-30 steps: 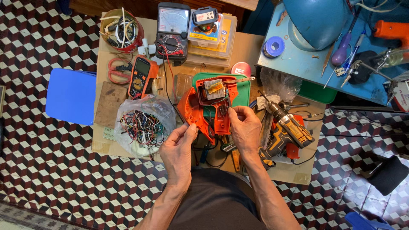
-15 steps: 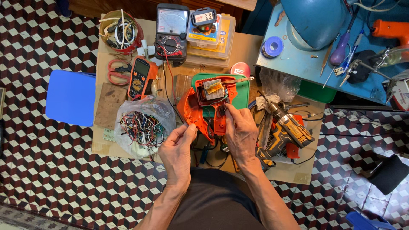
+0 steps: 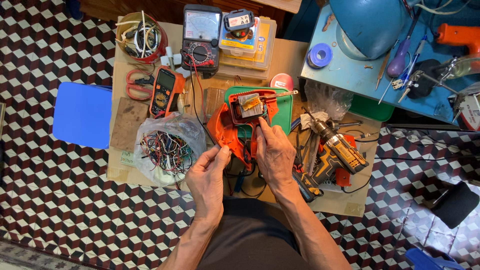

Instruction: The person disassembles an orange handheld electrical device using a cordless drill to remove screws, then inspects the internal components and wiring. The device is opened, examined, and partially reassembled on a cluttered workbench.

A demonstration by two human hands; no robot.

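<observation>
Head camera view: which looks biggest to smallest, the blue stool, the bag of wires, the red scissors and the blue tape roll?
1. blue stool
2. bag of wires
3. red scissors
4. blue tape roll

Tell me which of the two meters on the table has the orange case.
The smaller multimeter, lying beside the red-handled scissors. The larger one behind it is black with a needle dial.

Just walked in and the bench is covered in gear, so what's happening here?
A person is working on an opened orange power tool on a low cardboard-topped table. The right hand presses into the tool's open body near the exposed motor, while the left hand pinches something thin beside a clear bag of coloured wires. Two multimeters, red scissors and a yellow cordless drill lie around.
</observation>
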